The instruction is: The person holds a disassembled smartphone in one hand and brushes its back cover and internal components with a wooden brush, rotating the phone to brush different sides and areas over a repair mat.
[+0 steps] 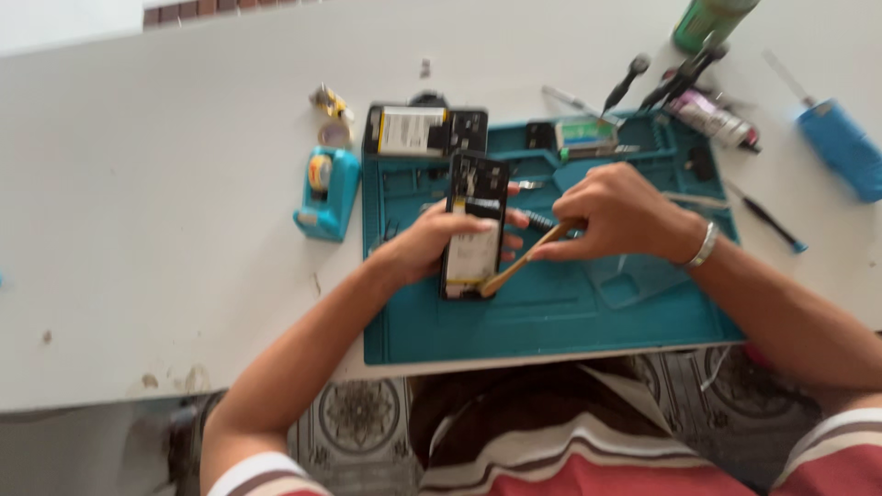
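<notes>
An opened black phone [475,220] with its back off lies on the teal work mat [551,312], showing a pale battery. My left hand [424,243] grips the phone from its left side, fingers wrapped over it. My right hand [614,213], with a silver bracelet at the wrist, holds a thin tan pry stick [519,264] whose tip touches the phone's lower right edge.
A second opened phone [425,130] lies at the mat's top left. A teal tape dispenser [326,193] stands left of the mat. Screwdrivers [625,81], a green bottle [707,20], a tube [715,119] and a blue tool [841,147] lie at the back right of the white table [165,230].
</notes>
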The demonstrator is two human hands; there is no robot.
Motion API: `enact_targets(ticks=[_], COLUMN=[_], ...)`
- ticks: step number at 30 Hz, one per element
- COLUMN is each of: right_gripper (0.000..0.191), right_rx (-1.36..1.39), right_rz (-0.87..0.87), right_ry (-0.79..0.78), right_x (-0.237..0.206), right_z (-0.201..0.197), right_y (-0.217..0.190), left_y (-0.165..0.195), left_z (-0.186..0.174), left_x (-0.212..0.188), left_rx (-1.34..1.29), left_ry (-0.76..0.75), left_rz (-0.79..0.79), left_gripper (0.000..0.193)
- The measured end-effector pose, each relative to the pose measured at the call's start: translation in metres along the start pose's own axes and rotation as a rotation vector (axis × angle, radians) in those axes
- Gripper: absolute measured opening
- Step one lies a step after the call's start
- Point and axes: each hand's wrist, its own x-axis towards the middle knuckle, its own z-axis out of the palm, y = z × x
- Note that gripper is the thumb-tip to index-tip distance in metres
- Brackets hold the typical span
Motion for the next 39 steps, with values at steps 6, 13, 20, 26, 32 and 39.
enact_targets(ticks=[6,13,20,26,32,39], right_gripper=[0.065,0.064,0.065,0.068,0.063,0.068], right_rx=[-0.011,0.038,0.100,0.076,0.195,0.090], right_rz=[0.033,0.082,0.055,0.092,0.044,0.166], right_ry=[0.095,0.046,0.047,0.038,0.076,-0.140], right_x=[-0.004,-0.001,0.002,0.004,0.008,0.005], right_z=[0.026,0.002,0.020,0.003,0.026,0.016], right_y=[-0.028,-0.011,-0.029,-0.008,-0.027,-0.007], left_y=[-0.001,0.001,0.002,0.003,0.002,-0.001], left_z=[0.002,0.003,0.004,0.002,0.003,0.002], left_x=[-0.003,-0.002,-0.004,-0.002,-0.003,-0.003], left_rx=[-0.044,0.007,0.085,0.111,0.049,0.115], left_ry=[0.027,0.037,0.067,0.085,0.070,0.058], left_rz=[-0.038,-0.019,-0.017,-0.034,-0.042,-0.030], left_gripper=[0.065,0.061,0.062,0.063,0.061,0.060])
